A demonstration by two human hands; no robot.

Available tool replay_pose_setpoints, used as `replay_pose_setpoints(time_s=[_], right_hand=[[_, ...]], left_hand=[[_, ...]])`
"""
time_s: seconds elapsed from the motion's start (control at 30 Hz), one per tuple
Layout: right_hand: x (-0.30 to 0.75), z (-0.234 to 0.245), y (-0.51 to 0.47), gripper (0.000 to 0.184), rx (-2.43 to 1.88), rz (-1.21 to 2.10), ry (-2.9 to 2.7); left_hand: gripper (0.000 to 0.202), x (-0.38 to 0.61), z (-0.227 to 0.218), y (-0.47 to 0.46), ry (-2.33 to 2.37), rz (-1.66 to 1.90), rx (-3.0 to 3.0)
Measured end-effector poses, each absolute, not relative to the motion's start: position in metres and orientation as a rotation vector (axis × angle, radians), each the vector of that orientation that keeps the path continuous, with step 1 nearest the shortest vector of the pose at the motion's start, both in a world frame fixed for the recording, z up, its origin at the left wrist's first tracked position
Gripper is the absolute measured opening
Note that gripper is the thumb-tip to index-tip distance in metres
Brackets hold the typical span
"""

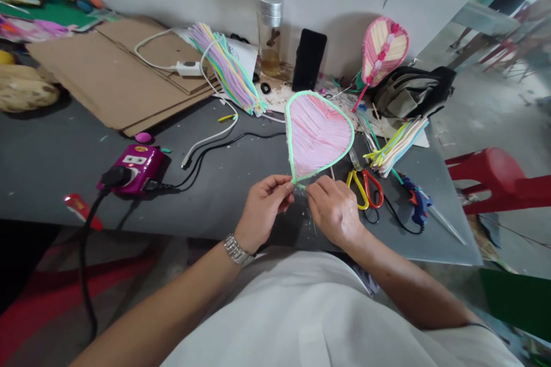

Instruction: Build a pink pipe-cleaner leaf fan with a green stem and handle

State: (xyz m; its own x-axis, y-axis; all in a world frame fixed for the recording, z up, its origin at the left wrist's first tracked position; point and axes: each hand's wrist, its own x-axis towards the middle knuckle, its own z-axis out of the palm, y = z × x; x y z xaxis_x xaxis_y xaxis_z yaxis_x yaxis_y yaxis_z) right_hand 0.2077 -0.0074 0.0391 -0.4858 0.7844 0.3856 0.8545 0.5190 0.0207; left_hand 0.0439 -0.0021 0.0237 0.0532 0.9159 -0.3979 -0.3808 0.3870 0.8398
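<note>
A leaf-shaped pink fan (319,132) stands in front of me, edged with a light green pipe cleaner (353,136). At its pointed lower end, my left hand (267,203) pinches the tip between thumb and fingers. My right hand (334,206) is closed just beside it, gripping the green pipe cleaner's end that runs out from the tip. Scissors (365,189) with yellow and red handles lie right of my right hand. Farther right rests a blue glue gun (416,202).
Purple power socket (140,167) and red cutter (82,211) lie left. Behind are cardboard sheets (99,69), bundled pipe cleaners (228,69), a glass bottle (270,34) and a phone (309,60). Another pink fan (383,49), a bag (411,92) and more pipe cleaners (398,146) stand right.
</note>
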Motion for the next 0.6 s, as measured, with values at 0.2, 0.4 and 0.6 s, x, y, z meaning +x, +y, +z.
replay_pose_setpoints(time_s=[0.2,0.4,0.6], right_hand=[[0.2073,0.0375,-0.0032,0.028,-1.392,-0.286,-2.4],[0.2091,0.0364,-0.0021,0.028,-1.426,-0.219,-2.379],[0.213,0.0358,-0.0051,0.024,-1.457,-0.212,-2.309]], left_hand=[[0.032,0.0415,0.0259,-0.0049,1.102,1.072,0.592],[0.026,0.0419,0.0253,-0.0056,1.116,1.064,0.625],[0.022,0.0442,0.0256,-0.0043,1.132,1.063,0.684]])
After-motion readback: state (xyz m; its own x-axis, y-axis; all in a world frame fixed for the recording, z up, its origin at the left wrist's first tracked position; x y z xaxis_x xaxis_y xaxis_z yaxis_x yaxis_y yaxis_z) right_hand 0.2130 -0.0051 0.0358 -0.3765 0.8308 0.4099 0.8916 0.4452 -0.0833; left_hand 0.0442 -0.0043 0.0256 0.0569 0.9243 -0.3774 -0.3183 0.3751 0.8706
